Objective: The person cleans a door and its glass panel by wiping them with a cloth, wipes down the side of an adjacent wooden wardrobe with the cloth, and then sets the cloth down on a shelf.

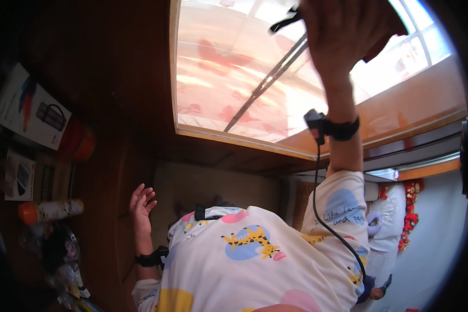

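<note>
My right hand (345, 33) is raised to the top of the view, in front of a bright window (234, 70) with a wooden frame. It is blurred and dark against the light. A dark red, cloth-like thing (386, 43) shows beside its fingers, and a black thing (286, 23) sticks out on the other side; the grip itself is hidden. My left hand (142, 199) hangs at the left by my body, fingers slightly bent and apart, holding nothing. Each wrist wears a black band, and a cable runs from the right one.
Along the left, a shelf holds a box with a picture of a flask (35, 109), a smaller box (19, 175), an orange-capped can (52, 210) and plastic bags. A sofa with a white cover (388, 218) and part of a person (376, 292) show at the lower right.
</note>
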`<state>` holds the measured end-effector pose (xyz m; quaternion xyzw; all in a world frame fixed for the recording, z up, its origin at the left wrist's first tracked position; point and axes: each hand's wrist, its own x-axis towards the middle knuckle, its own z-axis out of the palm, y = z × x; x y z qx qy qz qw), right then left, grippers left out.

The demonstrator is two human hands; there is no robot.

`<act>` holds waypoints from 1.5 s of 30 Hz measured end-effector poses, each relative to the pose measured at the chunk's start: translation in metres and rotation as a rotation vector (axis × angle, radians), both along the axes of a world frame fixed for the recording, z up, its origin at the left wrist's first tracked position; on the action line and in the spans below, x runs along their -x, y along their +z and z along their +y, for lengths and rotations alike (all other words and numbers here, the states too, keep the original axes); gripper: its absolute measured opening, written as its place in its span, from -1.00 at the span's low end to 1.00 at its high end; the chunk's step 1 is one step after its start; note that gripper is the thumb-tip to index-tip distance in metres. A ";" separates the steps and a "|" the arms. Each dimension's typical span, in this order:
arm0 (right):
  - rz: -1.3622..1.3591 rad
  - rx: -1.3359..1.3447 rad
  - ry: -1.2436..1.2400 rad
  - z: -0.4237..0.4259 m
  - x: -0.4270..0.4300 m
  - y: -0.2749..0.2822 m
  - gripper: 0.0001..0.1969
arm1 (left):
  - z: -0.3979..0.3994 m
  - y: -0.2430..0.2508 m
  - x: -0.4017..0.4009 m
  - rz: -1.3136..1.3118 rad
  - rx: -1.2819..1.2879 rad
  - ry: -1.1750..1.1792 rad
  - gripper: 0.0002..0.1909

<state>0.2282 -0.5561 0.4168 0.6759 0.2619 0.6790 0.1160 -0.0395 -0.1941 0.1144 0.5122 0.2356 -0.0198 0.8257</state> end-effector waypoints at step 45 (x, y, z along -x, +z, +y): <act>0.134 -0.253 -0.149 -0.066 0.068 0.035 -0.52 | -0.047 0.044 -0.064 -0.031 -0.076 -0.280 -0.65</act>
